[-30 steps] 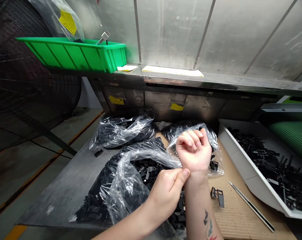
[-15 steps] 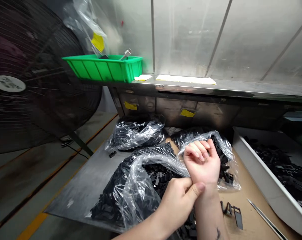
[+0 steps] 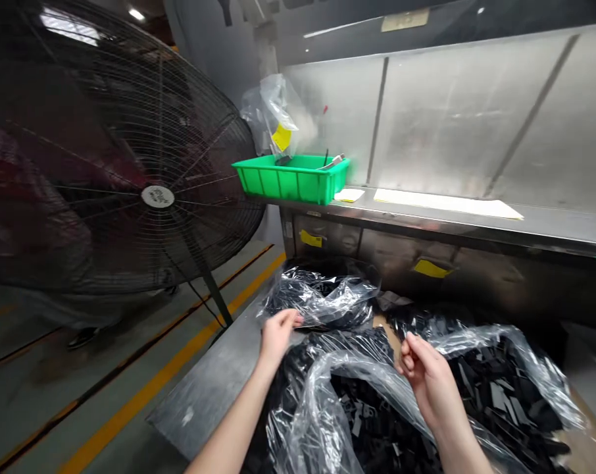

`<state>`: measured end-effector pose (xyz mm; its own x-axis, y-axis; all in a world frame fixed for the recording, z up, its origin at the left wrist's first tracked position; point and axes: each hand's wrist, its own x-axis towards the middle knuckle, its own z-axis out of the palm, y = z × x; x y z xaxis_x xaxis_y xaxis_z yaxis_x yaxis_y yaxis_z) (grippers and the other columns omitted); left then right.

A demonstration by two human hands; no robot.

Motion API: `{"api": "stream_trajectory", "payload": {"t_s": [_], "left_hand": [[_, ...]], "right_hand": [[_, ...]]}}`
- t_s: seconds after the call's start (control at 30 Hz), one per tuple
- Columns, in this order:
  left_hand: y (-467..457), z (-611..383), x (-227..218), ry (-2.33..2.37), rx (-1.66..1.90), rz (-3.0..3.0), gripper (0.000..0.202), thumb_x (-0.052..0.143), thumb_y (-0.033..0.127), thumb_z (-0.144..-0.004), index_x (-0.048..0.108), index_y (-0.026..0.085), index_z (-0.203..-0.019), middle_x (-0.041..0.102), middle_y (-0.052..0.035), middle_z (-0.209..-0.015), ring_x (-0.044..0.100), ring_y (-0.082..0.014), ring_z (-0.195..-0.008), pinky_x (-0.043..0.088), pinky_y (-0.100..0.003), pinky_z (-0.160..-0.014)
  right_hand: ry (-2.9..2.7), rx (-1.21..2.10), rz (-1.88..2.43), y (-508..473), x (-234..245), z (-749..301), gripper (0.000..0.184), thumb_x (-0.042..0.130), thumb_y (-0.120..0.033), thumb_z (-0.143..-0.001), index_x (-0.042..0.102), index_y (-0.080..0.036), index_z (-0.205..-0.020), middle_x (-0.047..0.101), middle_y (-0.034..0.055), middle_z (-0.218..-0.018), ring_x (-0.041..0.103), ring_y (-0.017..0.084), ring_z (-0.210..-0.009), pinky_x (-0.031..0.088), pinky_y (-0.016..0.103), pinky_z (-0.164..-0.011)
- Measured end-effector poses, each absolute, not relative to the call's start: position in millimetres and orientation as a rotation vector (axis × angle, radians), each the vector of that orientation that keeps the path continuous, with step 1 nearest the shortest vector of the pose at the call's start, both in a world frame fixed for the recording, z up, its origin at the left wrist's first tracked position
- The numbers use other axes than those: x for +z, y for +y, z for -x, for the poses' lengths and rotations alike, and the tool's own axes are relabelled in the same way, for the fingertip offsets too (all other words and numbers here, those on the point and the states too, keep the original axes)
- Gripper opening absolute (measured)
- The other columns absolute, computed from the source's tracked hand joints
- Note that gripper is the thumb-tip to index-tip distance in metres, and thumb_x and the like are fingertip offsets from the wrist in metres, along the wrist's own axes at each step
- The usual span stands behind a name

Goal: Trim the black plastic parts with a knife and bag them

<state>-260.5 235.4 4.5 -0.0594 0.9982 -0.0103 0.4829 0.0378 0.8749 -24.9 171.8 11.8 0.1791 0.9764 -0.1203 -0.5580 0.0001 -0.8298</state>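
My left hand (image 3: 278, 334) reaches forward with its fingers loosely stretched, the tips touching the edge of the far clear plastic bag (image 3: 327, 299) of small black plastic parts. My right hand (image 3: 423, 373) has its fingers curled and pinches the clear film of the near open bag (image 3: 327, 408), which is full of the same black parts. A third bag of black parts (image 3: 500, 382) lies to the right of that hand. All bags rest on a metal table (image 3: 214, 395).
A large black floor fan (image 3: 154, 191) stands at the left, beside a floor with yellow lines (image 3: 145, 401). On the steel shelf (image 3: 475, 227) behind sit a green bin (image 3: 293, 179) holding a bag and tools, and paper sheets (image 3: 446, 203).
My left hand has let go of my right wrist and gone forward to the far bag. My right hand has dropped onto the near bag's film. The view has swung left and up.
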Motion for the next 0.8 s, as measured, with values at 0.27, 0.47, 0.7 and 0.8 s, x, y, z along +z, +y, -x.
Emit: {"api": "stream_trajectory", "payload": {"t_s": [0.27, 0.47, 0.7, 0.8], "left_hand": [[267, 352, -71, 2.155, 0.701, -1.305, 0.027, 0.049, 0.026, -0.083, 0.050, 0.015, -0.108, 0.053, -0.0077, -0.110, 0.055, -0.0198, -0.093, 0.047, -0.039, -0.077], [263, 331, -73, 2.117, 0.732, -1.411, 0.024, 0.049, 0.024, -0.083, 0.053, 0.015, -0.105, 0.054, -0.0080, -0.110, 0.054, -0.0198, -0.094, 0.045, -0.040, -0.080], [161, 280, 7, 1.654, 0.925, -1.648, 0.020, 0.059, 0.026, -0.074, 0.064, 0.020, -0.091, 0.063, -0.0042, -0.097, 0.057, -0.0208, -0.094, 0.042, -0.028, -0.084], [123, 255, 40, 1.375, 0.993, -1.864, 0.017, 0.060, 0.019, -0.072, 0.064, 0.022, -0.088, 0.062, -0.0030, -0.091, 0.057, -0.0185, -0.089, 0.043, -0.025, -0.080]], "right_hand": [[-0.858, 1.409, 1.101, 196, 0, 72, 0.032, 0.065, -0.043, -0.065, 0.059, -0.013, -0.056, 0.045, -0.0042, -0.044, 0.039, 0.008, -0.043, 0.031, 0.021, -0.046], [-1.063, 1.365, 1.251, 176, 0, 81, 0.033, 0.058, -0.044, -0.072, 0.057, -0.015, -0.057, 0.045, -0.0037, -0.047, 0.039, 0.009, -0.047, 0.030, 0.021, -0.048], [-1.234, 1.036, 1.344, 131, 13, 79, 0.018, 0.061, -0.037, -0.070, 0.065, -0.021, -0.078, 0.058, 0.0003, -0.062, 0.051, 0.013, -0.055, 0.040, 0.022, -0.052], [-1.378, 0.970, 1.223, 111, 24, 81, 0.030, 0.062, -0.028, -0.070, 0.061, -0.026, -0.101, 0.063, 0.0019, -0.075, 0.058, 0.016, -0.064, 0.045, 0.024, -0.058]]}}
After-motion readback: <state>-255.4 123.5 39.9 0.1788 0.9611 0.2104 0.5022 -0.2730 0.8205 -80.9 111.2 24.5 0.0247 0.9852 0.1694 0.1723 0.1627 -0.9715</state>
